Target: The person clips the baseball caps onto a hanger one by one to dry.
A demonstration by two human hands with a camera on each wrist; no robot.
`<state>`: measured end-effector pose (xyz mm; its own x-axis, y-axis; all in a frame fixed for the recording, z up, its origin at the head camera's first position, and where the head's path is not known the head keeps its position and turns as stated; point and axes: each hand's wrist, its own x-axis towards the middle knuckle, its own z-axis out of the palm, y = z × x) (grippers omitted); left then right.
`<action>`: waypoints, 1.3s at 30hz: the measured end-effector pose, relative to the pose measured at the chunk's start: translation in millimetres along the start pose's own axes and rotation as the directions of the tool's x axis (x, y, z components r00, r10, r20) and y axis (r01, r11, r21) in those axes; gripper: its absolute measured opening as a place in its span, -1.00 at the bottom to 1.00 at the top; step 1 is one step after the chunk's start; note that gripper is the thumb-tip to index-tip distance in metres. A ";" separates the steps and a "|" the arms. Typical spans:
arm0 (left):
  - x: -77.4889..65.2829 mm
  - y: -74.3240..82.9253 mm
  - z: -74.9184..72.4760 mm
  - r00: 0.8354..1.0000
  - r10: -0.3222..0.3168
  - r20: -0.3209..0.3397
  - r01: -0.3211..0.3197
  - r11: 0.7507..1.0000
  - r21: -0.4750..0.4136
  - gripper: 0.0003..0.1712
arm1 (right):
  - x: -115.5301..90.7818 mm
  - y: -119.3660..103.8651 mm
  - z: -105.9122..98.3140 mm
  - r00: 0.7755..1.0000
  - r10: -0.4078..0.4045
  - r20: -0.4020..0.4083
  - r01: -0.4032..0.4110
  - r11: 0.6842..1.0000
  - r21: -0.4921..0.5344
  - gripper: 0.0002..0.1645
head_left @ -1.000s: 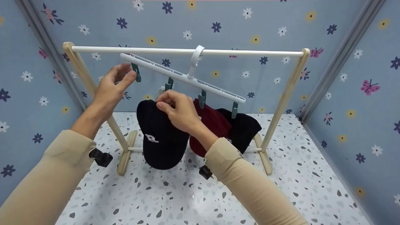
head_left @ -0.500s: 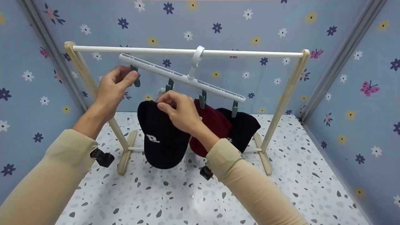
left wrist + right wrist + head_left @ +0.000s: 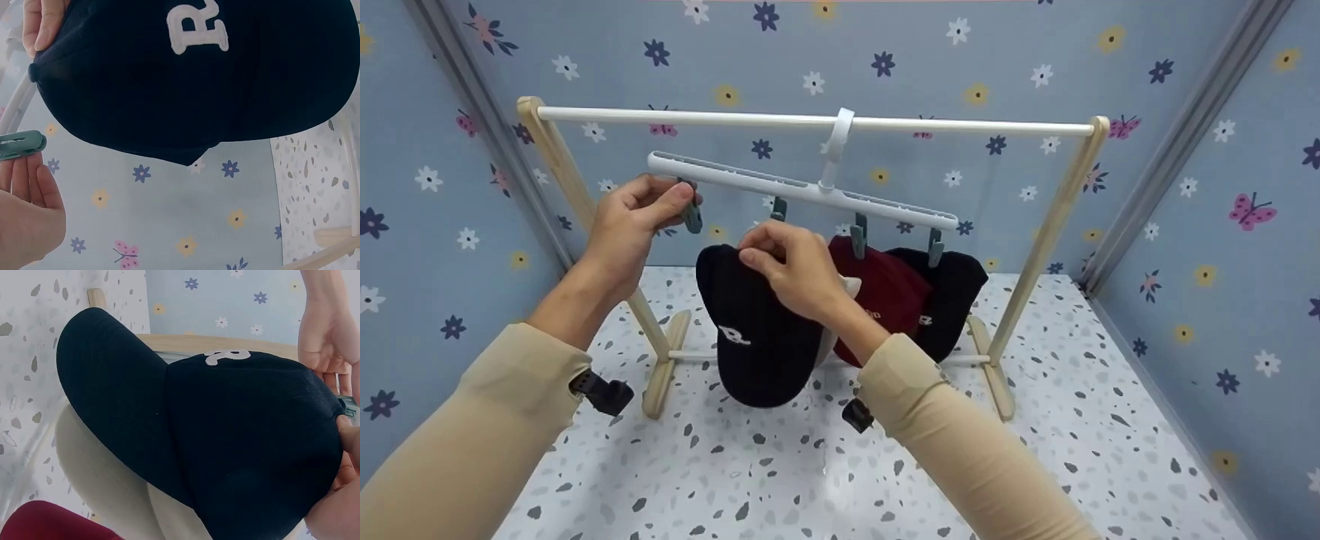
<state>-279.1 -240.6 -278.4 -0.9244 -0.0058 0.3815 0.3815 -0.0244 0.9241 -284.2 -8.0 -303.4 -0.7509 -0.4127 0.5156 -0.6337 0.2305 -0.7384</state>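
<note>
My left hand [image 3: 622, 232] pinches a green clip [image 3: 692, 217] between thumb and fingers at the left end of a white hanger [image 3: 735, 178]. In the left wrist view the same clip [image 3: 22, 144] lies across the fingertips. A dark baseball cap [image 3: 765, 345] with a white letter hangs crown up, its bill pointing down. Its crown top is pinched by my right hand [image 3: 795, 274], close to the right of the left hand. In the right wrist view the cap [image 3: 247, 433] fills the middle, with a cream cap [image 3: 107, 478] behind it.
A maroon cap [image 3: 877, 289] and another black cap [image 3: 960, 292] hang from clips on the hanger's right half. The hanger hooks over the white bar [image 3: 960, 125] of a wooden rack [image 3: 1046, 240]. Flowered walls [image 3: 1222, 315] surround the speckled floor [image 3: 735, 480].
My left hand has moved down, closing on the clip and pulling it down. The hanger's left end has dropped, so it tilts less. My right hand keeps holding the dark cap.
</note>
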 end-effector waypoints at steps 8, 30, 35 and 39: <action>-5.3 3.0 4.5 1.000 -0.022 -0.022 0.023 0.999 0.029 -0.76 | 2.4 -1.9 2.3 1.000 -0.020 -0.004 0.020 0.999 -0.034 -0.91; -9.3 5.5 7.9 0.998 -0.049 -0.025 0.051 0.995 0.085 -0.74 | 5.6 -4.2 5.4 0.998 -0.058 -0.018 0.058 0.998 -0.013 -0.93; -10.0 4.9 7.8 0.998 -0.052 -0.021 0.053 0.993 0.107 -0.73 | 6.2 -8.0 8.6 0.996 -0.040 -0.080 0.039 0.999 -0.013 -0.94; -11.9 5.0 6.4 0.998 -0.049 -0.026 0.053 0.988 0.147 -0.72 | 8.6 -12.0 11.6 0.992 -0.037 -0.119 0.035 0.999 -0.021 -0.93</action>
<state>-266.2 -234.3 -278.1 -0.9419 -0.0306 0.3346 0.3286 0.1229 0.9364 -280.9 -24.5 -295.2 -0.7437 -0.3133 0.5906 -0.6632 0.2347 -0.7107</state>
